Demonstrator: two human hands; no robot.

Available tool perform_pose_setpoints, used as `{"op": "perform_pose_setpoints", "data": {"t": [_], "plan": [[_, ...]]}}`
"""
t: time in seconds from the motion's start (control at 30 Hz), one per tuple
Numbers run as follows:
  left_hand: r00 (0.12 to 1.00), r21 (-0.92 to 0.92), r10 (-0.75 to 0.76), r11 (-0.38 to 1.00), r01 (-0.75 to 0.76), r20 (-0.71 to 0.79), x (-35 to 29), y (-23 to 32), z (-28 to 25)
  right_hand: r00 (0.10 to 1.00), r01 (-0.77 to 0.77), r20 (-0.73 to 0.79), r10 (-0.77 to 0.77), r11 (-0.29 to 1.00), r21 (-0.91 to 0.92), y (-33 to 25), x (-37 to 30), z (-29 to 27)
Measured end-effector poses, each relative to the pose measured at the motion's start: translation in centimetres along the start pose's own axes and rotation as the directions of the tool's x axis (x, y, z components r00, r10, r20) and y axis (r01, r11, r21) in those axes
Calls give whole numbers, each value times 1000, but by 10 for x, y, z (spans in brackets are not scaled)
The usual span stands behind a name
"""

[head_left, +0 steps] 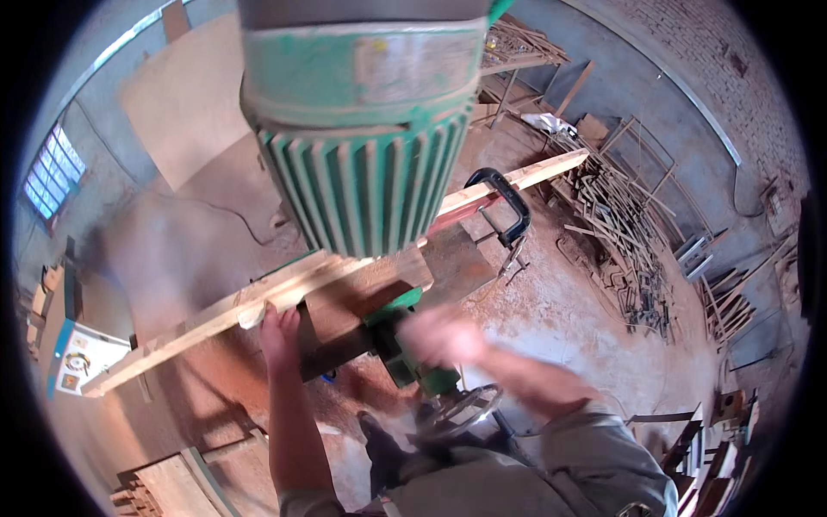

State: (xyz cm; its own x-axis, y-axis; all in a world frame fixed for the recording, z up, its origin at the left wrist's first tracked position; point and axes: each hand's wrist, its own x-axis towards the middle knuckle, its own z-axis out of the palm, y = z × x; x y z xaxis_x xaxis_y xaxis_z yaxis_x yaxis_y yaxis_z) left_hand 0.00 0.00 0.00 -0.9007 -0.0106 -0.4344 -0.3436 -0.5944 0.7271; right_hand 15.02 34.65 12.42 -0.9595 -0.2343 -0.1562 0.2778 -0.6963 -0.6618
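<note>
A long pale wooden beam runs slantwise from the lower left to the upper right, passing beneath a large ribbed green motor. My left hand is closed on the beam's near edge, left of the motor; part of the grip is hidden. Smeared by motion, my right hand is beside a green machine part below the motor, and its fingers cannot be made out. A black C-clamp sits at the beam's right portion. The motor hides the beam's middle and whatever tool is under it.
A handwheel stands close to my body. Loose wooden sticks are heaped along the right wall, with several clamps near them. Wooden boards lie at the lower left. Pale sheet material leans at the back left. Sawdust covers the floor.
</note>
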Motion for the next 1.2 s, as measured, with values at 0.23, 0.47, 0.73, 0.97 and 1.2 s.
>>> {"op": "perform_pose_setpoints", "data": {"t": [0.23,0.47,0.73,0.97,1.2], "plan": [[999,-95,4,995,-8,-42,5,17,10,620,-377,-644,-448,550,-745,21,-44,-105],[988,-218,108,967,-131,-114,3,69,-50,637,-66,-498,-588,602,-796,-12,-55,-20],[735,260,672,727,-635,-86,-97,219,-96,913,146,-88,-399,520,-842,69,20,111],[685,739,684,323,-591,250,-157,210,-23,935,350,321,-151,243,-905,171,113,245],[674,470,580,486,-737,457,-147,168,-48,977,209,173,-122,681,-702,209,141,232]]}}
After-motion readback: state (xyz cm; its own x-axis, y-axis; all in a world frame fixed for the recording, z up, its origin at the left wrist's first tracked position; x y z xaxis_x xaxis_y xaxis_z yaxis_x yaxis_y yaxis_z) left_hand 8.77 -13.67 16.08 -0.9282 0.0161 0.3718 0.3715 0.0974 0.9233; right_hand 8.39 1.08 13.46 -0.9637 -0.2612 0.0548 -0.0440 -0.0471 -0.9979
